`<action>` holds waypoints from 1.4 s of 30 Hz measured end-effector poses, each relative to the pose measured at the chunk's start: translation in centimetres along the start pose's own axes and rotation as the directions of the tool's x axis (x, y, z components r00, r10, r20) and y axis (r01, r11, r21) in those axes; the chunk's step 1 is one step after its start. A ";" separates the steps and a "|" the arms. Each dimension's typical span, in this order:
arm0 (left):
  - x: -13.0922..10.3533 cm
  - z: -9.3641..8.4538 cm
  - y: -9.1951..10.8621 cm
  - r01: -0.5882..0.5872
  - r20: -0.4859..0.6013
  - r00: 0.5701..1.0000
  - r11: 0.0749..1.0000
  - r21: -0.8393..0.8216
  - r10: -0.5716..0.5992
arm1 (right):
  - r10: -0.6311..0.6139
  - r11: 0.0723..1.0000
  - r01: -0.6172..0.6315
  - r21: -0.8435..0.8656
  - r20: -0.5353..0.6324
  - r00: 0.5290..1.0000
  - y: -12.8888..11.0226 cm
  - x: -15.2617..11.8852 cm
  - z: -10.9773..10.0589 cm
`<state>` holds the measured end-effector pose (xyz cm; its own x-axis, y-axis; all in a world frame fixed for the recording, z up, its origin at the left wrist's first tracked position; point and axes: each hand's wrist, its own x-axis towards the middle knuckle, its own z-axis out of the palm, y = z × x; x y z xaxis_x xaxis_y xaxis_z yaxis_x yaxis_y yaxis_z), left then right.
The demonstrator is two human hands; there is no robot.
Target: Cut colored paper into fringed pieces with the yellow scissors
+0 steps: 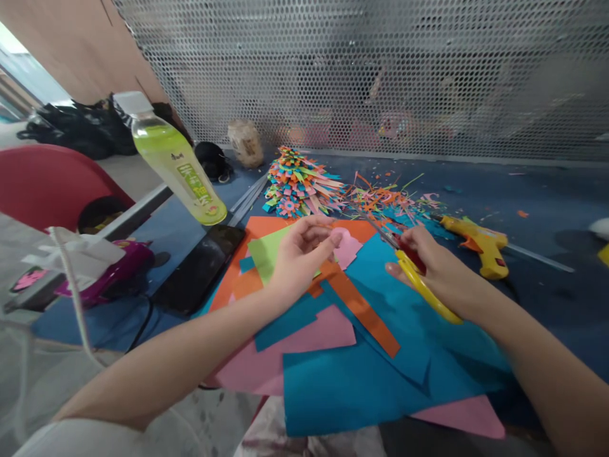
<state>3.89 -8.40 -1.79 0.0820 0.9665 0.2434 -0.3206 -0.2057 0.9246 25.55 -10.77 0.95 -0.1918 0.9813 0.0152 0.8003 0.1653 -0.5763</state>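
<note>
Between the thumb and fingers of my left hand (pixel 302 251) is a small pink paper piece (pixel 347 249) with a rounded top. My right hand (pixel 431 270) is closed around scissors (pixel 419 285) with yellow handles, their blades pointing up and left toward the pink piece but apart from it. Under both hands lie overlapping coloured sheets: a large blue sheet (pixel 342 390), a pink sheet (pixel 314 333) and a green sheet (pixel 266 251). An orange paper strip (pixel 364 311) rests on top, just below my left hand.
Behind the sheets stands a cone of layered paper strips (pixel 297 181), beside a heap of paper scraps (pixel 390 200). A yellow glue gun (pixel 480 244) lies at right. On the left are a drink bottle (pixel 174 162), a black phone (pixel 200 270) and a purple tissue holder (pixel 111 270). A perforated metal panel (pixel 361 76) backs the table.
</note>
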 end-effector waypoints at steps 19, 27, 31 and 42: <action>-0.5 0.5 0.9 -0.016 -0.010 1.000 0.999 -0.035 0.016 | -0.069 0.994 0.046 0.096 0.263 0.962 0.3 -0.9 0.4; -0.5 0.5 0.8 0.007 0.016 1.000 0.996 -0.084 -0.005 | -0.062 0.995 0.038 0.092 0.273 0.960 0.0 -0.8 0.4; -0.4 0.4 0.7 0.013 0.009 1.000 0.996 -0.092 -0.012 | -0.077 0.993 0.052 0.102 0.262 0.962 0.3 -0.8 0.5; -0.5 0.6 0.8 0.014 0.022 1.000 0.995 -0.099 -0.012 | -0.074 0.991 0.038 0.127 0.299 0.951 -0.1 -0.8 0.1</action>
<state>4.15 -9.16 -1.03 0.1064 0.9652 0.2388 -0.4112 -0.1759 0.8944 25.57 -11.62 0.93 -0.4118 0.8918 -0.1871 0.7142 0.1884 -0.6741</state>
